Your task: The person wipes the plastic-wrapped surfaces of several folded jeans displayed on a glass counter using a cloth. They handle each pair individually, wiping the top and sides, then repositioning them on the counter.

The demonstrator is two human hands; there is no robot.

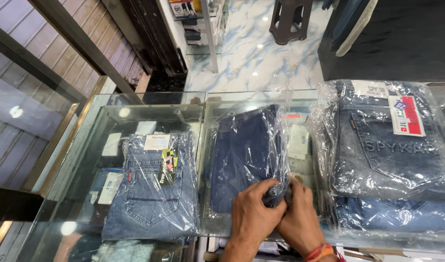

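Observation:
A dark blue pair of folded jeans in a clear plastic bag lies on the glass counter in the middle. My left hand grips the bag's near right corner, its fingers curled into the plastic. Pressed against it from the right, my right hand pinches the same corner; a red and orange thread band circles its wrist.
A lighter bagged pair of jeans with paper tags lies to the left. A stack of bagged jeans stands on the right. Beyond the counter are a marbled floor, a dark plastic stool and a metal railing.

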